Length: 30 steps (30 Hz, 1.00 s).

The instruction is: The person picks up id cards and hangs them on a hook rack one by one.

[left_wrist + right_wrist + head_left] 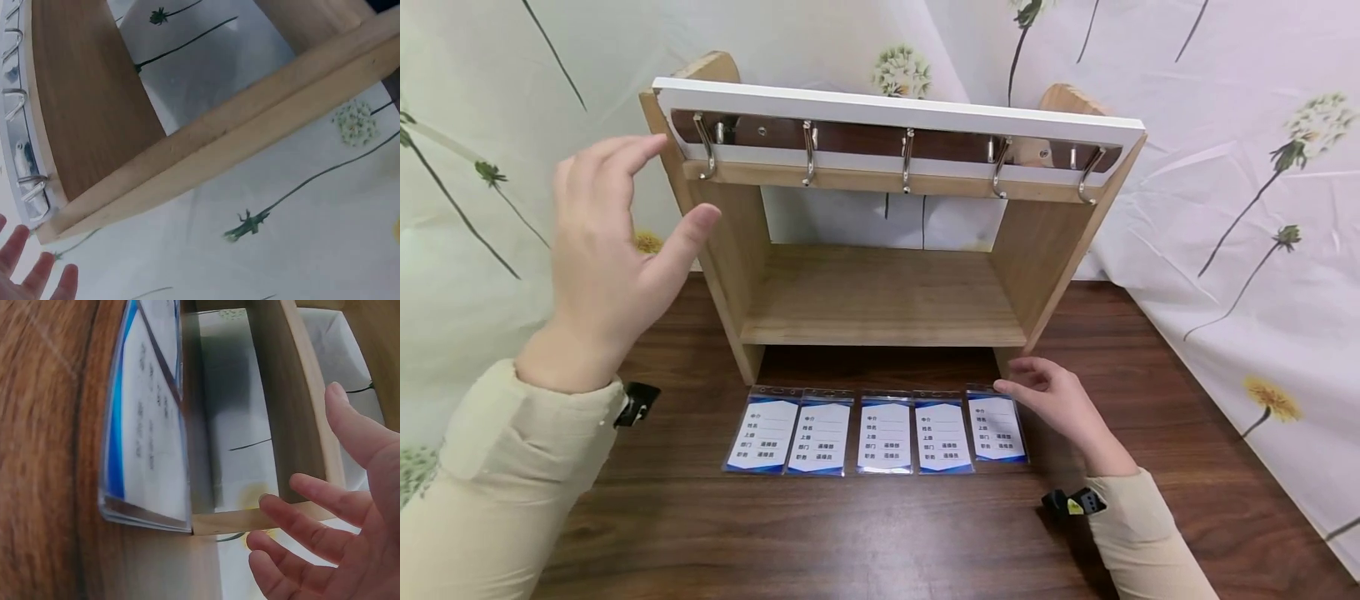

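Observation:
My left hand is raised beside the upper left corner of the wooden shelf, thumb and fingers spread, holding nothing. Nearest to it is the leftmost metal hook; in the left wrist view its fingertips show below that corner. Low on the right, my right hand hovers by the top corner of the rightmost name badge, a clear sleeve with a blue-edged white card. The right wrist view shows its fingers loosely spread, apart from the badge sleeve, with nothing between them.
Several more badges lie in a row on the dark wooden table before the shelf. A white rail with several hooks runs along the shelf's top front. Flower-patterned cloth stands behind and at the sides.

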Motion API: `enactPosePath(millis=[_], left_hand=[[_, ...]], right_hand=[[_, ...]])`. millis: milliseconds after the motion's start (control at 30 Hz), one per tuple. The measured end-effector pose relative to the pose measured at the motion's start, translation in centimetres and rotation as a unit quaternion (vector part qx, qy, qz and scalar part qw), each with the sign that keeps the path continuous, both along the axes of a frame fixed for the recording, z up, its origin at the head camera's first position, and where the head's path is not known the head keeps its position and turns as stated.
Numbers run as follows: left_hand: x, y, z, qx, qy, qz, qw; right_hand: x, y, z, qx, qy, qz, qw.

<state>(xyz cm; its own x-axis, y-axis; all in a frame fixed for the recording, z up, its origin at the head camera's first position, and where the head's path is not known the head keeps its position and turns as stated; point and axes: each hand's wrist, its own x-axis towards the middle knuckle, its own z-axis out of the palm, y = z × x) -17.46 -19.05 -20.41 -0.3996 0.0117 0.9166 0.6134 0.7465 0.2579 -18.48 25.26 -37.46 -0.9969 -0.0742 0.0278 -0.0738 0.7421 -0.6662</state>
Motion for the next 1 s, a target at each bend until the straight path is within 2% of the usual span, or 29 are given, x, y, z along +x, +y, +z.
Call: enactPosePath(millis=[400,667,1000], left_hand=[[-1.6,-0.4,2.6,0.016,0.0,-0.02,0.9997],[-3.1,-0.9,3.4,0.008,-0.005,-0.025,0.9996],[-4.9,-1.0,4.2,0.005,-0.04,-0.055,0.9977]], right_hand=[[-0.9,0.2,-1.5,0.01,-0.02,0.011,0.9997],[-1.5,0.8,-2.5,0.019,-0.039,0.034,0.9985],[-1.9,1.2,-3.1,0.015,-0.045,0.052,0.9975]])
